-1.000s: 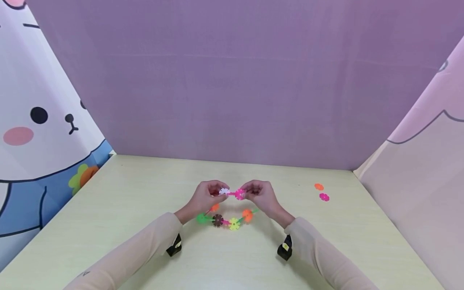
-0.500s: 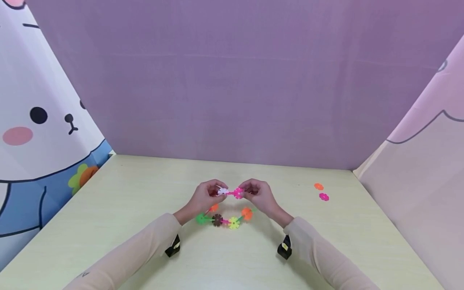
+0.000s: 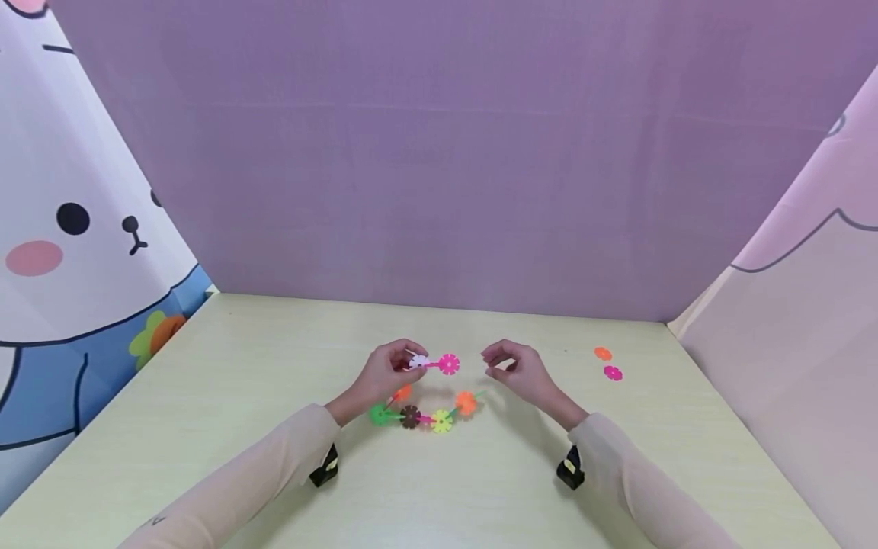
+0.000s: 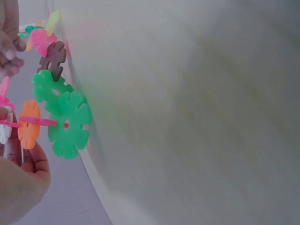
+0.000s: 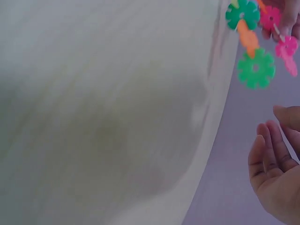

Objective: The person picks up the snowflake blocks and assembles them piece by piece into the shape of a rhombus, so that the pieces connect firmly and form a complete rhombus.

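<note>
My left hand [image 3: 382,375] pinches a white notched snowflake disc [image 3: 419,362] in a chain of interlocking plastic discs. A pink disc [image 3: 449,364] sticks out to the right at one end of the chain. Nearer me hang a green disc [image 3: 379,415], a brown disc [image 3: 410,417], a yellow disc [image 3: 442,422] and an orange disc [image 3: 466,403]. In the right wrist view the other end shows a light green disc [image 5: 256,68]. My right hand [image 3: 527,375] is apart from the chain, its fingers loosely bent around nothing.
Two loose discs lie on the table to the right, one orange [image 3: 603,354] and one magenta [image 3: 613,373]. The pale wooden table [image 3: 274,328] ends at a purple panel [image 3: 439,191], with printed cloths [image 3: 82,305] at the sides.
My right hand has let go of the pink disc and moved right, away from the chain. My left hand keeps its pinch on the white disc, almost unmoved.
</note>
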`<state>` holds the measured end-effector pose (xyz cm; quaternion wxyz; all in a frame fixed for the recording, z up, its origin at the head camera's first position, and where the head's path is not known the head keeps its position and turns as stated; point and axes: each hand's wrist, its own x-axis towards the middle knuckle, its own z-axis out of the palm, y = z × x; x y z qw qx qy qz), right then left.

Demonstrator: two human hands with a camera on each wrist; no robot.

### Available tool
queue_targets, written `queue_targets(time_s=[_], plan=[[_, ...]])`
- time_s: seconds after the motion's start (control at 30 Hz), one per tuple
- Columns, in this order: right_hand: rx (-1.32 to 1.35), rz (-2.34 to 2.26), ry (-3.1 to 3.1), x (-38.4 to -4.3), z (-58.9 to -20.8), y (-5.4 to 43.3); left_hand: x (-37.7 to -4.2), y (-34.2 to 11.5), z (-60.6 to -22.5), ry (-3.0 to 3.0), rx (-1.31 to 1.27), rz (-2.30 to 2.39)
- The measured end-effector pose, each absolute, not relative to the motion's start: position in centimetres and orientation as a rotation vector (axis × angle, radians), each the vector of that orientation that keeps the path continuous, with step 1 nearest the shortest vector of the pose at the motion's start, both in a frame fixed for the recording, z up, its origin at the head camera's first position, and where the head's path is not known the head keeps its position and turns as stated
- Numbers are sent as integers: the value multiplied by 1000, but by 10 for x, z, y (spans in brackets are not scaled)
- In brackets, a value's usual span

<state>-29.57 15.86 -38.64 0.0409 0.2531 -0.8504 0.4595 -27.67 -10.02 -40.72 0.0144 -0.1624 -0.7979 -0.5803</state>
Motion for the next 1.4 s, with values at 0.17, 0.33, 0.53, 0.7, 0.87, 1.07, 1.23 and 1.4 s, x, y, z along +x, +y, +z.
queue_targets(time_s=[0.17, 0.33, 0.53, 0.7, 0.87, 1.07, 1.23, 1.4], plan=[[735, 1305, -2633, -306, -396, 190, -277, -100, -408, -2489, -508, -1787], [712, 1209, -2660, -311, -398, 222, -276, -100, -407, -2502, -497, -1788], [658, 1064, -2712, -319, -402, 260, -262, -97, -389, -2514, -513, -1781], [609, 963, -2713, -320, -400, 288, -253, -95, -378, -2525, -518, -1763], [550, 884, -2729, -325, -401, 315, -252, -94, -376, -2527, -548, -1747], [499, 788, -2756, -332, -405, 338, -252, -94, -375, -2539, -566, -1733], [476, 758, -2812, -335, -407, 349, -252, -95, -375, -2545, -565, -1733], [434, 722, -2879, -337, -409, 355, -252, -95, -375, -2545, -571, -1729]])
